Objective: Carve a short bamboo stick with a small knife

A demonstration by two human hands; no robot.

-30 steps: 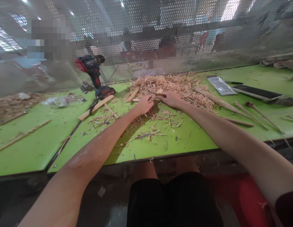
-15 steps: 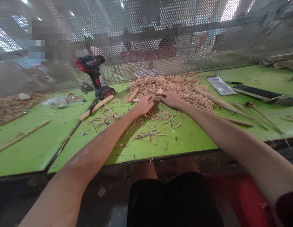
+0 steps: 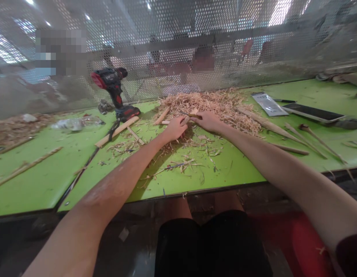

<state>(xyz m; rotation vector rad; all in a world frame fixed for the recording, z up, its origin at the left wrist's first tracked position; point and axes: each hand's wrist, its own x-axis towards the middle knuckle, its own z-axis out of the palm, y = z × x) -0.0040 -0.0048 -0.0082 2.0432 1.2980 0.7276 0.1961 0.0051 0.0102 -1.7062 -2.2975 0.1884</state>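
Observation:
My left hand [image 3: 176,129] is closed around a small pale wood piece [image 3: 185,120], whose end shows beside the thumb. Close against it, my right hand [image 3: 207,120] grips a slim knife [image 3: 191,115] with a narrow dark blade pointing left, over the wood. Fingers hide most of both the wood and the handle. Both hands are at the front edge of a heap of curly wood shavings [image 3: 207,100]. Short wood strips [image 3: 163,115] lie just left of the heap, and loose shavings are scattered below my wrists.
On the green table [image 3: 224,169], a cordless drill [image 3: 116,94] stands left, near a wood stick [image 3: 117,131] and a clear plastic bag [image 3: 76,122]. At right lie a silver packet [image 3: 269,104], a phone [image 3: 314,112] and long wooden sticks [image 3: 273,125]. A perforated screen [image 3: 172,50] rises behind.
Almost nothing differs. Both hands stay in the same place with the knife and the wood piece, with at most a slight shift of the fingers.

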